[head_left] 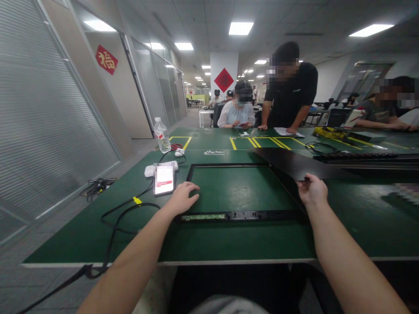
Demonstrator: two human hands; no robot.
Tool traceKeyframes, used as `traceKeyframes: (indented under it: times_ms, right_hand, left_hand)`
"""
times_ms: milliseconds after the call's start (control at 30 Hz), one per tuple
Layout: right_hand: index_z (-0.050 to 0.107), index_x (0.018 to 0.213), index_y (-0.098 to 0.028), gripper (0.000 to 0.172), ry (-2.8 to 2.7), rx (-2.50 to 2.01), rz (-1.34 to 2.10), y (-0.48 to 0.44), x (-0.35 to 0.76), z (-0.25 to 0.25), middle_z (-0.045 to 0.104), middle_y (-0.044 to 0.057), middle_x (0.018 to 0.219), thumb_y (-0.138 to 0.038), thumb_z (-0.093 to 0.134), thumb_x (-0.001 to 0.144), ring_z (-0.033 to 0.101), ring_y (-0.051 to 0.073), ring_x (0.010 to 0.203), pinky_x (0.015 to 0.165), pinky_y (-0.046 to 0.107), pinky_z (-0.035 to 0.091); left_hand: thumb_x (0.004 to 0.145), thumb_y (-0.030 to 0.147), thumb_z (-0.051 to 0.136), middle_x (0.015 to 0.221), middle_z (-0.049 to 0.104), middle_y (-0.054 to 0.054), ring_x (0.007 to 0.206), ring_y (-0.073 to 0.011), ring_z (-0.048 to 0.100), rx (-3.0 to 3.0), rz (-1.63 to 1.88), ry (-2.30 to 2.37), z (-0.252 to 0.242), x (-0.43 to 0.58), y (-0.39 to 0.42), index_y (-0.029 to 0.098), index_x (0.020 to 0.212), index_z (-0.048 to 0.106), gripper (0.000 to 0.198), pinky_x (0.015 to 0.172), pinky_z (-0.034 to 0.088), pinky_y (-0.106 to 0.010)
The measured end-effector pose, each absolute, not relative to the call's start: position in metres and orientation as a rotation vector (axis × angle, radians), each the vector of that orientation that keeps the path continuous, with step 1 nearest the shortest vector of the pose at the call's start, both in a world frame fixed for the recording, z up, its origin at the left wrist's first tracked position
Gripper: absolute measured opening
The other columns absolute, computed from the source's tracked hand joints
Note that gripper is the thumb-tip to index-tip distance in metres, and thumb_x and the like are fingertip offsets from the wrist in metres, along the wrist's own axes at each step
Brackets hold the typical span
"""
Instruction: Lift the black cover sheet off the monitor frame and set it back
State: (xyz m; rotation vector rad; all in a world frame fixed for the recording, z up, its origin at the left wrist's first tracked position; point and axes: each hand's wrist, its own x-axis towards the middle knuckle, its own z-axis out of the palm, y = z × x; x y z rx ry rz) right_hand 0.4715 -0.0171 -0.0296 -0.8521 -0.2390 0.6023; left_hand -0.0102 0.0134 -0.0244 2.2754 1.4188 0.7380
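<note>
A black rectangular frame (252, 215) lies flat on the green table (209, 244), with a strip of green circuit board (204, 216) in its near side. My left hand (186, 197) is at the frame's left side, fingers apart and pointing inward. Over the frame's right side, my right hand (312, 190) grips a thin black panel (294, 163) by its near edge, thumb on top. The panel is raised and tilted, reaching out to the right. Part of the frame's right side is hidden beneath the panel and my hand.
A lit phone (164, 179) leans by a white device (149, 169) on the left. Black cables (114, 222) run off the table's left edge. A water bottle (161, 136) stands farther back. Across the table are a seated person (237, 114) and a standing person (290, 91).
</note>
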Motion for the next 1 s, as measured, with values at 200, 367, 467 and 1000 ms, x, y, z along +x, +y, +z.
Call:
traceKeyframes:
  times_ms: [200, 367, 467, 1000]
  right_hand:
    - [0.056, 0.087, -0.021, 0.022, -0.208, -0.716, 0.709, -0.031, 0.454, -0.007, 0.068, -0.003, 0.079, -0.005, 0.058, 0.072, 0.069, 0.013, 0.066, 0.058, 0.022, 0.062]
    - [0.063, 0.096, -0.02, 0.036, -0.21, -0.598, 0.808, -0.046, 0.437, 0.014, 0.071, -0.002, 0.082, -0.002, 0.052, 0.067, 0.069, 0.014, 0.064, 0.059, 0.023, 0.063]
    - [0.063, 0.097, -0.02, 0.039, -0.14, -0.588, 0.868, -0.05, 0.433, 0.02, 0.07, -0.001, 0.079, -0.002, 0.052, 0.065, 0.067, 0.014, 0.061, 0.056, 0.02, 0.06]
    - [0.074, 0.096, -0.02, 0.044, -0.339, -0.869, 1.046, -0.056, 0.43, 0.012, 0.077, 0.012, 0.084, -0.022, 0.059, 0.055, 0.077, 0.036, 0.098, 0.094, 0.054, 0.063]
  left_hand:
    - [0.082, 0.035, 0.069, 0.13, 0.075, -0.016, 0.129, -0.038, 0.067, 2.065, 0.99, 1.464, -0.021, -0.012, 0.019, 0.022, 0.112, 0.079, 0.035, 0.118, 0.048, -0.055]
    - [0.094, 0.042, 0.063, 0.128, 0.076, -0.016, 0.119, -0.0308, 0.073, 1.424, 1.299, 1.391, -0.019, -0.003, 0.025, 0.02, 0.134, 0.066, 0.046, 0.112, 0.053, -0.048]
    - [0.104, 0.053, 0.046, 0.125, 0.077, -0.016, 0.113, -0.0275, 0.076, 1.032, 1.447, 1.221, -0.013, 0.0, 0.024, 0.02, 0.144, 0.058, 0.053, 0.108, 0.056, -0.044]
    - [0.102, 0.036, 0.052, 0.087, 0.079, -0.012, 0.064, -0.0207, 0.074, 0.557, 1.345, 0.655, 0.028, -0.012, -0.002, 0.006, 0.121, 0.073, 0.041, 0.06, 0.061, -0.028]
